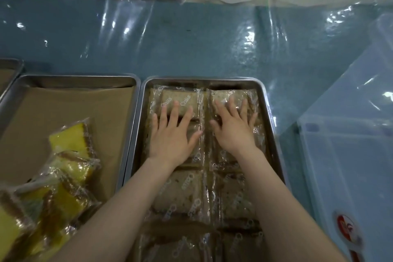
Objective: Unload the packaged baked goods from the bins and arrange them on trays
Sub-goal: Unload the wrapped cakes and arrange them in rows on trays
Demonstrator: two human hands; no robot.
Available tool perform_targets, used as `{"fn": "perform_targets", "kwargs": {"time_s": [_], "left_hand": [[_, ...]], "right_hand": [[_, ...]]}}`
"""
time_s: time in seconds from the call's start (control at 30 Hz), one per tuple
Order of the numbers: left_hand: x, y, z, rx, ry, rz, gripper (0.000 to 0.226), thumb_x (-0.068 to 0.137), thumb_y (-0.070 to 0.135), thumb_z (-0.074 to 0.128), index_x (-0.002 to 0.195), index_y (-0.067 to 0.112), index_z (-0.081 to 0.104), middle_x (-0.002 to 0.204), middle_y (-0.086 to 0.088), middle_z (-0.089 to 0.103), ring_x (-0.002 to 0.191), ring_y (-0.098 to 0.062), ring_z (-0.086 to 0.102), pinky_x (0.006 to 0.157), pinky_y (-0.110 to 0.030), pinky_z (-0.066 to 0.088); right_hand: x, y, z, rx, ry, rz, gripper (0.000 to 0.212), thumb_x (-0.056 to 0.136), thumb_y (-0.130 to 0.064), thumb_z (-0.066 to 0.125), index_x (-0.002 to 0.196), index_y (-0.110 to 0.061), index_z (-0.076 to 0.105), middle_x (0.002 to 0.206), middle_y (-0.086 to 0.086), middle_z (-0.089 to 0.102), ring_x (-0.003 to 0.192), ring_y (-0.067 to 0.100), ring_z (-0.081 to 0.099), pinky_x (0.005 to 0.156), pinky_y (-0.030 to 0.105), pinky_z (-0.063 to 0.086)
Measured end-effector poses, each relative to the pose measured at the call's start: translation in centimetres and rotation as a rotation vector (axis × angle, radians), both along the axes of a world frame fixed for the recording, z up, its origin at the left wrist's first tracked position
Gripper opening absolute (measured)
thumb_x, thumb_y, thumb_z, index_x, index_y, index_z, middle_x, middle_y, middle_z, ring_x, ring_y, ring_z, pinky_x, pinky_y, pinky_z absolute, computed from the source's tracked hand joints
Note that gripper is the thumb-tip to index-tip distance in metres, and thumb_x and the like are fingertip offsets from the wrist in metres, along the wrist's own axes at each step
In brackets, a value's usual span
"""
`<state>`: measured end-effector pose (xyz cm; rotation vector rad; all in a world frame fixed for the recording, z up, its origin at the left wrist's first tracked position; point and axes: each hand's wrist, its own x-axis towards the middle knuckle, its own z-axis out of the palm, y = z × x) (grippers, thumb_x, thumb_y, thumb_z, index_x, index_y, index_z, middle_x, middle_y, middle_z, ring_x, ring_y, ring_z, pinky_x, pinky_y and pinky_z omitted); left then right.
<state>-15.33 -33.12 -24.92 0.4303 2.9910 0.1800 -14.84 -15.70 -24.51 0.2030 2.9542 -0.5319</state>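
Packaged cakes (pixel 204 155) fill our right tray (pixel 269 100) in two columns running twelve to six; left hand (pixel 172 140) and right hand (pixel 234 132), fingers spread, press flat toward twelve.

Three metal trays are in view: one holding brown cakes (pixel 266 100), one lined with brown paper (pixel 70 80), and a third cut off at the left edge (pixel 12 64). Brown wrapped cakes (pixel 179 100) lie in two columns of about four visible rows, some partly hidden. About four yellow wrapped cakes (pixel 68 138) are piled lower left. One translucent bin (pixel 348 155) stands at right. Two hands: left (pixel 172 136), right (pixel 234 132).
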Motion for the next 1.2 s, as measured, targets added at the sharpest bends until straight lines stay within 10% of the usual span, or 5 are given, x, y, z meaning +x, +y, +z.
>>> {"fn": "perform_targets", "kwargs": {"time_s": [0.33,0.5,0.67,0.93,1.2], "left_hand": [[8.5,-6.7,6.5,0.095,0.157,-0.042,0.068,0.087,0.063,0.009,0.143,0.035,-0.019,0.153,0.003,-0.021,0.138,-0.013,-0.024,0.111,-0.033,-0.015],[11.7,-15.0,8.3,0.125,0.241,0.023,0.068,0.09,0.057,0.022,0.148,0.032,-0.003,0.152,0.003,-0.015,0.142,-0.016,-0.015,0.112,-0.033,-0.011],[14.9,-25.7,6.8,0.188,0.133,0.159,0.076,0.088,0.054,0.045,0.149,0.033,0.005,0.158,-0.001,-0.001,0.145,-0.02,-0.001,0.114,-0.036,-0.001],[16.8,-34.7,3.1,0.171,-0.197,0.027,0.112,0.066,0.08,0.05,0.128,0.051,-0.039,0.143,0.005,-0.034,0.145,-0.027,-0.006,0.113,-0.05,0.002],[13.6,-36.8,5.2,0.311,-0.184,-0.076,0.108,0.07,0.041,0.064,0.133,0.06,-0.022,0.157,0.0,0.01,0.138,-0.031,0.022,0.113,-0.046,0.02]], "right_hand": [[6.9,-6.5,5.9,-0.441,0.143,-0.022,0.053,0.097,-0.038,0.046,0.147,-0.025,0.031,0.153,-0.003,0.034,0.142,0.018,0.026,0.113,0.044,0.029],[9.6,-13.2,8.8,-0.467,0.144,0.053,0.05,0.096,-0.035,0.05,0.143,-0.024,0.038,0.138,0.001,0.052,0.107,0.013,0.057,0.105,0.034,0.037],[12.0,-21.8,8.7,-0.435,0.023,0.108,0.042,0.095,-0.033,0.053,0.135,-0.018,0.051,0.133,0.003,0.057,0.122,0.021,0.052,0.096,0.025,0.037],[15.2,-33.3,6.9,-0.438,0.023,0.034,0.011,0.085,-0.038,0.066,0.081,-0.028,0.061,0.08,-0.013,0.062,0.075,0.01,0.059,0.058,0.023,0.039],[14.8,-36.1,7.8,-0.512,0.107,-0.123,0.013,0.088,-0.04,0.062,0.076,-0.035,0.061,0.072,-0.018,0.064,0.069,-0.001,0.059,0.055,0.014,0.04]]}}
